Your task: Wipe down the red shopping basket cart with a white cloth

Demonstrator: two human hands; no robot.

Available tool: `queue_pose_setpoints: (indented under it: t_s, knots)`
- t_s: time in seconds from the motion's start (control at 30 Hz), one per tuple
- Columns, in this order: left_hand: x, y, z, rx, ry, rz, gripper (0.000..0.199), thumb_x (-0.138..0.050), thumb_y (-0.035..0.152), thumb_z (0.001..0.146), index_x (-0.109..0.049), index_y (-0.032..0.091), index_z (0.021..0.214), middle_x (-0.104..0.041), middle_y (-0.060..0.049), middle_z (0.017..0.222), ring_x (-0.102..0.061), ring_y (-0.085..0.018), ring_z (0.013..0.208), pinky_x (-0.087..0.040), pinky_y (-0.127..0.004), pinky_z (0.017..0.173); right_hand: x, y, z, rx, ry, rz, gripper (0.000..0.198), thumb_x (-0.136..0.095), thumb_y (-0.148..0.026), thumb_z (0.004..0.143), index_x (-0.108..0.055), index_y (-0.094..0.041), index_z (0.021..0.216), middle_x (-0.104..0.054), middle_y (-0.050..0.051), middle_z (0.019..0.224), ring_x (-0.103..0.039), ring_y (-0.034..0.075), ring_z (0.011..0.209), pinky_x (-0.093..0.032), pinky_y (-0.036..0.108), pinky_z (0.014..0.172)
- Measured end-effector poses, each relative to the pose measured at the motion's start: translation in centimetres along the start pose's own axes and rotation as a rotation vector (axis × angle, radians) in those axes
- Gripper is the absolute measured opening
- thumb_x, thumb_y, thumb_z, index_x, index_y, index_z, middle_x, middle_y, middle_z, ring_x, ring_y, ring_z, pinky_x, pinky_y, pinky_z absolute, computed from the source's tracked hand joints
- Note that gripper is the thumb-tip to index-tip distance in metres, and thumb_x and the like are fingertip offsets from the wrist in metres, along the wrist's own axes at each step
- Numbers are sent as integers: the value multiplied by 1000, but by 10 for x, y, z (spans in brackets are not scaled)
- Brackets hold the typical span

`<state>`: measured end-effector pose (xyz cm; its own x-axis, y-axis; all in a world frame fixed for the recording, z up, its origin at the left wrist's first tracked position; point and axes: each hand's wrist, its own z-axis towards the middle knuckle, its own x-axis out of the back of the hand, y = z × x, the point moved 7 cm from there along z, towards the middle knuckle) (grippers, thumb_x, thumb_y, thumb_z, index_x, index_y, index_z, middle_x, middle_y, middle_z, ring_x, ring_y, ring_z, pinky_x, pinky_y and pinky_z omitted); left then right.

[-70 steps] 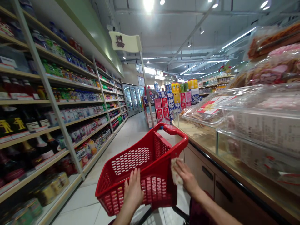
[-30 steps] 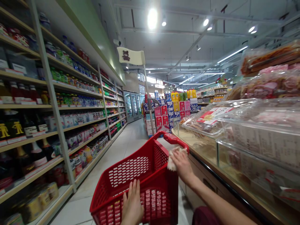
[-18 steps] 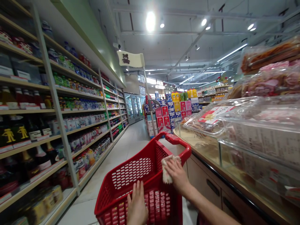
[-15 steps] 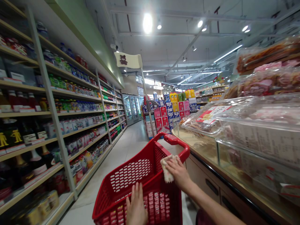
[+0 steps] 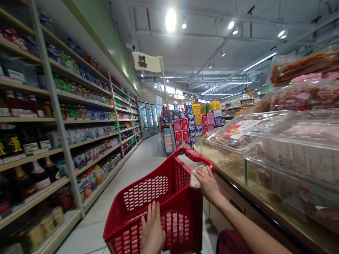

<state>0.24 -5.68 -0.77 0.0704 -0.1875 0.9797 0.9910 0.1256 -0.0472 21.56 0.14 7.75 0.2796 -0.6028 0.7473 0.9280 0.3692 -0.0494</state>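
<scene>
Many rows of bottles, cans and cartons [image 5: 90, 135] stood at the left on pale-edged shelves [image 5: 26, 119], with grey uprights between the bays. Right of them ran the light tiled floor [image 5: 137, 165], and a cream flag [image 5: 148, 62] bearing a brown bear hung from a pole above. Close to the person, mid-view on the floor, was the red shopping cart [image 5: 194, 211]: glossy plastic, its walls pierced by rows of rounded slots, with a solid panel toward the right and a thick, curved handle [image 5: 198, 156] rising at that end. The left hand [image 5: 153, 229] lay on its near wall, fingers straight and close together, tips at the rim, thumb apart; it appeared to hold nothing. Stacked boxes [image 5: 182, 135], red, pink and blue, stood beyond the cart. Farther right, the right hand [image 5: 209, 183] had its fingers bent over a crumpled, off-white cloth [image 5: 195, 180], holding it against the cart's upper corner, just beside the handle's near end. Rightmost came the counter [image 5: 233, 174], pale with a dark edge, where clear plastic packages of food [image 5: 307, 127] were piled.
</scene>
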Motion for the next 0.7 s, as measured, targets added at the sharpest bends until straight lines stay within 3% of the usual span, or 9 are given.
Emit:
queue_pose_setpoints:
  t_s: [0.07, 0.2, 0.27, 0.37, 0.43, 0.6, 0.7]
  knots:
    - [0, 0, 0, 1, -4, -8, 81, -37, 6, 58, -10, 13, 135, -9, -5, 145, -3, -21, 132, -11, -44, 105, -8, -10, -4, 8, -13, 9, 46, -44, -13, 71, -54, -17, 116, -50, 9, 125, -38, 24, 119, -13, 42, 103]
    - [0, -1, 1, 2, -27, 2, 82, -38, 5, 57, -12, 14, 135, -8, -4, 145, -4, -20, 132, -11, -43, 105, -30, -49, -12, 253, -160, 121, 44, -45, -23, 73, -53, -19, 117, -50, 6, 125, -38, 23, 119, -13, 40, 104]
    - [-1, -1, 2, 1, -34, 0, 83, -38, 4, 57, -11, 14, 135, -7, -4, 145, -3, -19, 132, -11, -42, 105, -20, -36, -7, 209, -135, 125, 42, -43, -20, 73, -55, -20, 114, -53, 5, 122, -41, 21, 117, -10, 41, 104]
    - [-2, -1, 3, -1, -28, -2, 83, -37, 4, 57, -10, 14, 135, -6, -3, 145, -2, -19, 132, -11, -42, 105, 4, 2, 3, -2, -19, 71, 45, -42, -13, 69, -57, -20, 111, -55, 6, 119, -43, 21, 114, -7, 41, 105]
    - [-3, -1, 4, 1, -23, 2, 84, -37, 4, 57, -9, 14, 135, -6, -3, 145, -2, -19, 132, -11, -42, 105, 8, 7, 2, -67, 5, 49, 48, -44, -11, 66, -57, -19, 112, -54, 8, 119, -42, 22, 115, -5, 42, 105]
    - [-6, -2, 6, -14, -64, 18, 83, -34, 1, 56, -10, 13, 135, -6, -4, 145, -3, -19, 132, -10, -43, 106, -10, -39, -3, 128, -143, 141, 43, -46, -18, 69, -56, -19, 110, -56, 7, 116, -43, 22, 113, -1, 39, 104]
    - [-5, -3, 7, -21, -77, 6, 83, -33, 0, 56, -11, 12, 135, -6, -5, 145, -4, -19, 132, -10, -43, 105, 1, -21, 5, 53, -133, 103, 35, -43, -17, 71, -59, -22, 102, -61, 4, 105, -47, 20, 105, 2, 40, 104]
